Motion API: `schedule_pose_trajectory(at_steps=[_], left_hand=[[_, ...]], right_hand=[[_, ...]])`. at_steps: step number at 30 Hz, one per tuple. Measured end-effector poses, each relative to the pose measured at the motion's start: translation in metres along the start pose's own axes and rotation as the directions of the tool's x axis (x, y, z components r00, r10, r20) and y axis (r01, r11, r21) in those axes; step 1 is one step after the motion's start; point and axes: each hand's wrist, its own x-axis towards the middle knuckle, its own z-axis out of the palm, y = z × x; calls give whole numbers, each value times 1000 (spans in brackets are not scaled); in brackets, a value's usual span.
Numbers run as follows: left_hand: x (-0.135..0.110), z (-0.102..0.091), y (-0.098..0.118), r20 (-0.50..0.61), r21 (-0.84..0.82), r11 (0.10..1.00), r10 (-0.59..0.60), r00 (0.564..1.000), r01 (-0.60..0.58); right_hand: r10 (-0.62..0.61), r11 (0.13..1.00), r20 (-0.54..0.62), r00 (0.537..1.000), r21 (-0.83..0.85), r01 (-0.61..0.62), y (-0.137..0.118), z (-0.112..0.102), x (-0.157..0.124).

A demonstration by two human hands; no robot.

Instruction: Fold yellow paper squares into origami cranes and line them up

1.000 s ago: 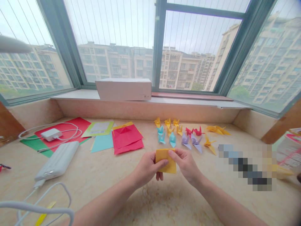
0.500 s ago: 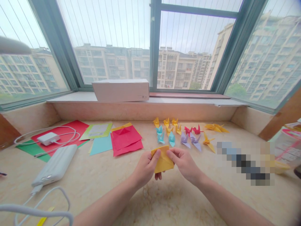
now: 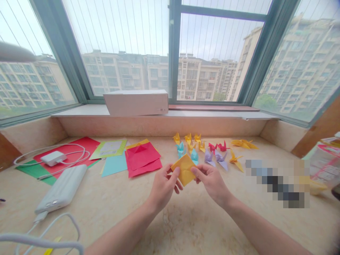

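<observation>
A small folded square of yellow origami paper [image 3: 185, 170] is held up in front of me, turned so that one corner points upward. My left hand [image 3: 166, 182] pinches its left corner, thumb in front and fingers behind. At the right corner, my right hand [image 3: 211, 179] grips the same paper between thumb and fingers. Just beyond my hands stand folded paper cranes: several yellow cranes [image 3: 188, 138], light blue cranes [image 3: 194, 156] partly hidden by the paper, red cranes [image 3: 221, 146] and lilac cranes [image 3: 221, 159].
Red paper sheets [image 3: 142, 159], a light blue sheet [image 3: 114, 165] and a yellow-green packet [image 3: 108, 148] lie left of my hands. A white power bank [image 3: 62, 187], white charger [image 3: 54, 158] and cables are farther left. A white box [image 3: 136, 102] rests on the sill; a plastic container [image 3: 325, 163] stands right.
The yellow paper has turned from lying square to standing on a corner, and it sits slightly higher. My right hand has shifted its hold from the upper edge to the right corner.
</observation>
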Motion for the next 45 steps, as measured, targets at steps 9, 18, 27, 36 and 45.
schedule_pose_trajectory(at_steps=[9, 18, 27, 36, 45], left_hand=[[-2, 4, -9, 263, 29, 994, -105, 959, 101], [-1, 2, -7, 212, -19, 998, -50, 976, 55], [2, 2, -9, 124, -34, 999, -38, 992, 43], [2, 1, -9, 147, -13, 999, -35, 989, 38], [1, 0, -4, 33, 52, 998, 22, 999, -23]], right_hand=[[-38, 985, -63, 997, 167, 48, -6, -5, 4], [-101, 995, 40, 994, 20, 100, 0, -3, 2], [-162, 965, 67, 985, -198, 172, -1, -2, -2], [-71, 996, 100, 992, -46, 76, 0, -1, -2], [-45, 999, 131, 990, 4, 45, -3, -1, -5]])
